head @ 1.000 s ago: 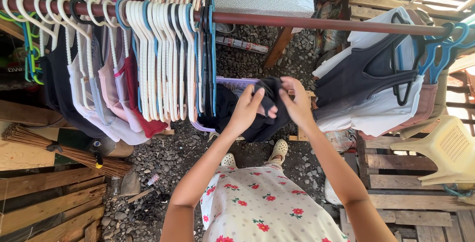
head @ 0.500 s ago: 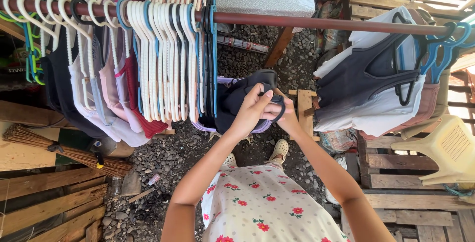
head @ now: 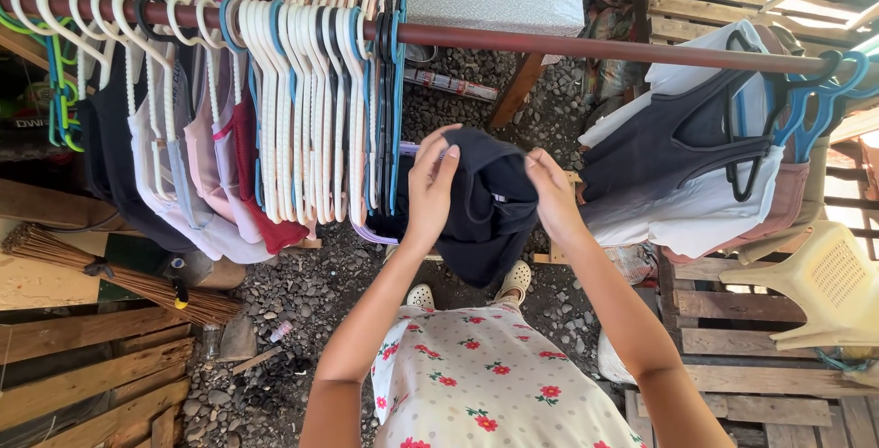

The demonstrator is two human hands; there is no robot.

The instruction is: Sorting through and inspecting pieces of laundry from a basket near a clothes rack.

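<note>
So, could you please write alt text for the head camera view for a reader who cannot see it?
Seen from above, a person's left hand and right hand hold up a black garment below a brown rail. Empty white hangers crowd the rail on the left; hung clothes are on the right, over gravel.

Lilac plastic laundry basket mostly hidden behind the black garment and the hangers; pale plastic chair cut off at right edge; right hand fingertips buried in fabric
</note>
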